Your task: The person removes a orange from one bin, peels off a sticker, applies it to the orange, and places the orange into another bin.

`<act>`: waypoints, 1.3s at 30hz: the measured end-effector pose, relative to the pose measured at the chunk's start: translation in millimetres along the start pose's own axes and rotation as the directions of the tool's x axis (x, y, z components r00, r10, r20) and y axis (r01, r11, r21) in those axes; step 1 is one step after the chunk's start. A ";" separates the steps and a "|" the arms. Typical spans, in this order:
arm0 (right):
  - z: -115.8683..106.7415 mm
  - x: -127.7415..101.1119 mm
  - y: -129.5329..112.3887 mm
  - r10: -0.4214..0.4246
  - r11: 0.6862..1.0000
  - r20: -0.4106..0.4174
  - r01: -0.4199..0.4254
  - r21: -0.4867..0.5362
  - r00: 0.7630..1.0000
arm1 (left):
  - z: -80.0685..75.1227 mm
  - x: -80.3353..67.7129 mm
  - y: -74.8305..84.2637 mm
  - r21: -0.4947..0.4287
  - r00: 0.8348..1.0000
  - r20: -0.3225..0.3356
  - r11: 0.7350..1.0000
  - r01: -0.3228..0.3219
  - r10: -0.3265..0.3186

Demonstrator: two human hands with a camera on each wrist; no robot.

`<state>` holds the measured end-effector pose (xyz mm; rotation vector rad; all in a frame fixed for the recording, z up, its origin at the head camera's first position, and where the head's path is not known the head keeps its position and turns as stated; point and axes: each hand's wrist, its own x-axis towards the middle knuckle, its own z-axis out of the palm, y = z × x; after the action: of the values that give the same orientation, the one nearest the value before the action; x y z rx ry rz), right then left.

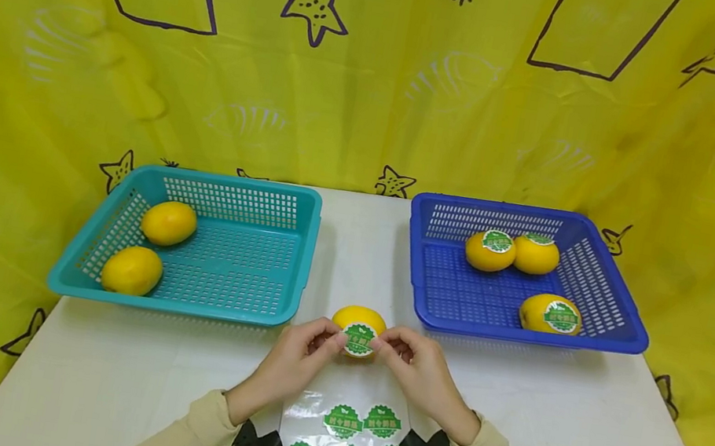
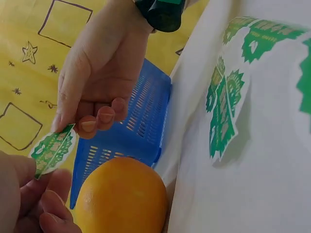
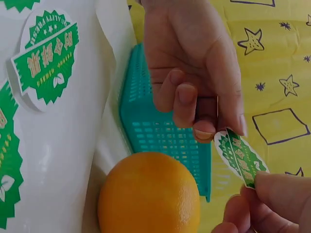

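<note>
My left hand [image 1: 294, 358] and right hand [image 1: 429, 375] pinch opposite edges of one round green-and-white sticker [image 1: 358, 340], thumbs in front. In the head view it overlaps a yellow fruit [image 1: 359, 315] on the table. Both wrist views show the sticker [image 2: 53, 149] held up flat between the two hands, with a gap between it and the orange-yellow fruit [image 3: 148, 194]. Below the hands lies a sheet of stickers [image 1: 318, 407] with several green labels; in the right wrist view one label [image 3: 48, 58] lifts partly off the sheet.
A teal basket [image 1: 303, 261] on the left holds two plain yellow fruits [image 1: 169, 223]. On the right, a blue basket [image 1: 418, 265] contains three fruits bearing green stickers [image 1: 496, 241]. A yellow patterned curtain [image 1: 362, 112] hangs behind the white table [image 1: 579, 430].
</note>
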<state>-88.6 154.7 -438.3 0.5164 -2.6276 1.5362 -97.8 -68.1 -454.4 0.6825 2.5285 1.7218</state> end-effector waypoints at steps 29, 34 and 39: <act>10.1 19.0 12.4 0.055 0.987 -0.086 -0.067 -0.148 0.995 | 14.9 14.7 -0.4 0.511 0.983 -0.094 0.855 -0.087 0.156; 9.4 18.4 13.0 0.079 0.984 -0.069 -0.089 -0.152 0.994 | 13.8 13.3 -0.4 0.499 0.985 -0.091 0.862 -0.082 0.146; 10.8 16.7 16.9 0.116 0.985 -0.043 -0.121 -0.126 0.992 | 14.2 9.8 -1.3 0.521 0.991 -0.077 0.851 -0.056 0.112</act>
<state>-108.2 148.8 -454.3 0.3256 -2.7514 1.3790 -103.6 -52.4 -458.9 0.7392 3.1151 1.0994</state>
